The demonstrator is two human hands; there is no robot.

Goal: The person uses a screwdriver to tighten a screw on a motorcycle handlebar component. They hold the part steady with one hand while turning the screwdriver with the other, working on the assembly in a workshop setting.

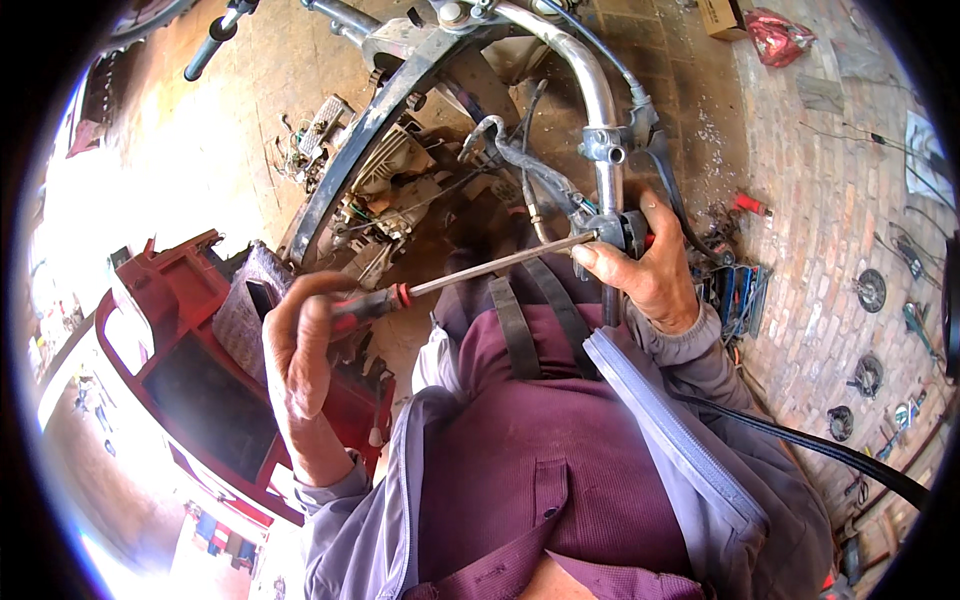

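A screwdriver point(370, 305) with a red and black handle is held in my left hand point(308, 340), its long shaft reaching right to a dark switch housing point(610, 232) on the chrome handlebar point(596, 90). The tip appears to touch the housing near my right thumb. My right hand point(650, 270) is wrapped round that housing and the handlebar's lower part, thumb in front. Grey cables point(540, 165) run into the fitting, and a clamp point(604, 143) sits on the tube above it.
A dark bare frame point(350, 140) with engine parts point(385, 170) stands ahead. Red bodywork point(155, 370) lies at my left. A red plastic bag point(778, 38), a cardboard box point(725, 15), a red-handled tool point(750, 204), a tool set point(730, 295) and metal discs point(870, 292) are on the floor at right.
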